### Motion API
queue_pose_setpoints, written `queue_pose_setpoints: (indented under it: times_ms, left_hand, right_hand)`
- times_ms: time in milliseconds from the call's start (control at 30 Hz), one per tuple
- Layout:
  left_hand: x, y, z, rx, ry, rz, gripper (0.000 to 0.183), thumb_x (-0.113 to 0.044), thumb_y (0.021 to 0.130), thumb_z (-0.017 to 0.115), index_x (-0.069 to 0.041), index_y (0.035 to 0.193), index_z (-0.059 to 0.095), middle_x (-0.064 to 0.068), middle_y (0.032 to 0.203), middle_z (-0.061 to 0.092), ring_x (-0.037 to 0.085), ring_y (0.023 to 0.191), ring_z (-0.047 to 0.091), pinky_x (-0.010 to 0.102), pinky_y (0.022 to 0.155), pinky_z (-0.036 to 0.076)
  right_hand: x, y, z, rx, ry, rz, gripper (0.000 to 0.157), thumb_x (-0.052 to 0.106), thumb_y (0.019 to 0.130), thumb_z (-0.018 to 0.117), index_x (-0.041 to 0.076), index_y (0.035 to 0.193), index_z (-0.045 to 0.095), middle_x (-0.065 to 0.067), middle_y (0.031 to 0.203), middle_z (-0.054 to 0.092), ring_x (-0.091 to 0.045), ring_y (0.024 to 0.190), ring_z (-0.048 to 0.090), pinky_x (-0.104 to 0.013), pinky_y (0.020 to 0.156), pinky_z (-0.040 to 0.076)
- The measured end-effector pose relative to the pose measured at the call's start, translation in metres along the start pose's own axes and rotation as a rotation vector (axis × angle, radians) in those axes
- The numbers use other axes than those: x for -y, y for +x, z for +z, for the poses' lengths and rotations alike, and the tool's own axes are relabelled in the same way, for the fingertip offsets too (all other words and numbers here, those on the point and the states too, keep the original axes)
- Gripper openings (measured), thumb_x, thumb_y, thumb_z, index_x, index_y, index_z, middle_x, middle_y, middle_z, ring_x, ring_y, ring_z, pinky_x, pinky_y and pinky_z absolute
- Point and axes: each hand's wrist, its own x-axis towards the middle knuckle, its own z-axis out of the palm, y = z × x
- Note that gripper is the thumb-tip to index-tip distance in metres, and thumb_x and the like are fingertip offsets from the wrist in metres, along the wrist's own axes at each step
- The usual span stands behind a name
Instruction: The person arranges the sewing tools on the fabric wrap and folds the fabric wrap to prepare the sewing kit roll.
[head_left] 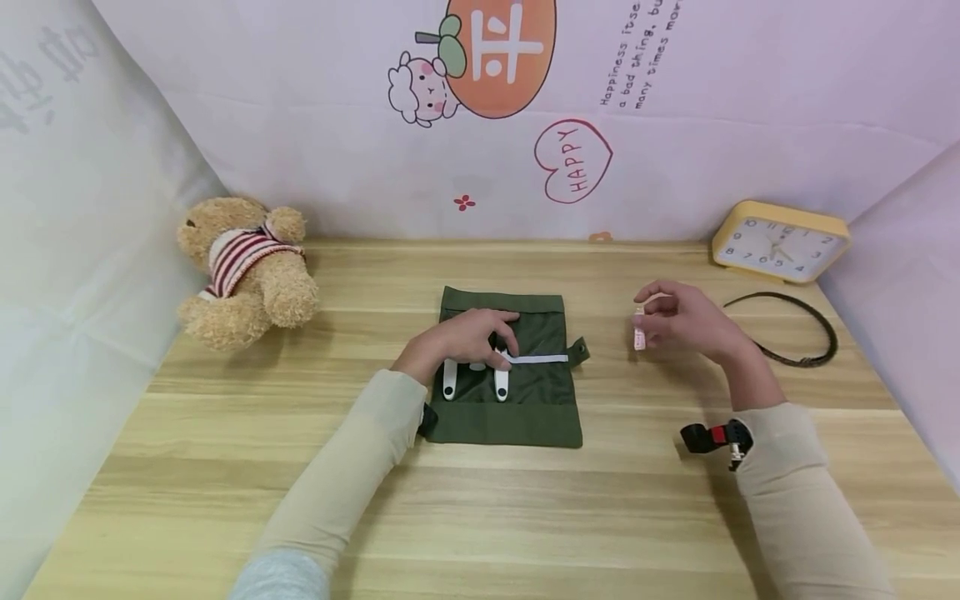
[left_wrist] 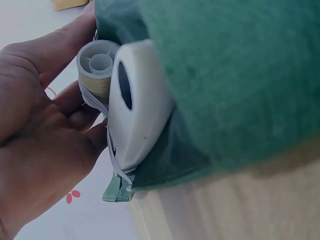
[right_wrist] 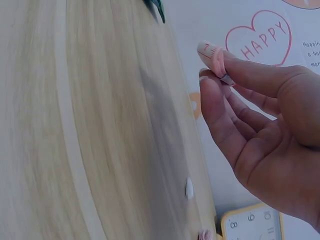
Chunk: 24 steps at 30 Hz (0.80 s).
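Observation:
A dark green fabric pouch (head_left: 540, 425) lies unfolded on the table, with a white elastic band (head_left: 543, 359) across it. My left hand (head_left: 468, 337) is over the pouch, its thumb and fingers pinching the band. Beside those fingers, a thread spool (left_wrist: 100, 62) and a white plastic tool (left_wrist: 142, 110) with a dark oval slot sit against the band; the fingertips are partly hidden behind the spool. Two white handles (head_left: 502, 383) show below the hand. To the right, my right hand (head_left: 686, 321) pinches a small rolled pink-and-white tape measure (right_wrist: 212, 57) above the table.
A teddy bear (head_left: 262, 275) in a striped top sits at the back left. A yellow clock (head_left: 780, 242) stands at the back right, with a thin dark headband (head_left: 825, 333) before it. A small white piece (right_wrist: 189, 188) and a pink item (right_wrist: 205, 235) lie on the table.

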Motion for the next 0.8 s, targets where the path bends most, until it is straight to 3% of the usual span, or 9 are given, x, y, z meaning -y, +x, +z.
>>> queue_pose_setpoints:
  times_ms: [400,800]
  left_hand:
    - [0.0,0.001,0.0,0.0,-0.026,-0.002,0.017,-0.017,0.092,0.077,-0.013,0.108,0.077,0.007,0.165,0.029,0.03,0.151,0.027,0.038,0.115,0.035]
    - [-0.001,0.0,-0.001,0.007,-0.016,-0.011,0.015,-0.017,0.092,0.077,-0.013,0.106,0.077,0.007,0.165,0.029,0.029,0.151,0.026,0.038,0.115,0.034]
  right_hand:
    - [0.019,0.019,0.024,-0.037,0.022,-0.028,0.041,0.015,0.1,0.067,-0.009,0.129,0.052,-0.023,0.11,0.057,-0.021,0.084,0.067,-0.041,0.078,0.061]
    - [0.038,0.041,0.05,-0.019,0.094,-0.084,0.035,0.006,0.1,0.064,-0.011,0.129,0.054,-0.025,0.11,0.059,-0.021,0.084,0.069,-0.047,0.081,0.06]
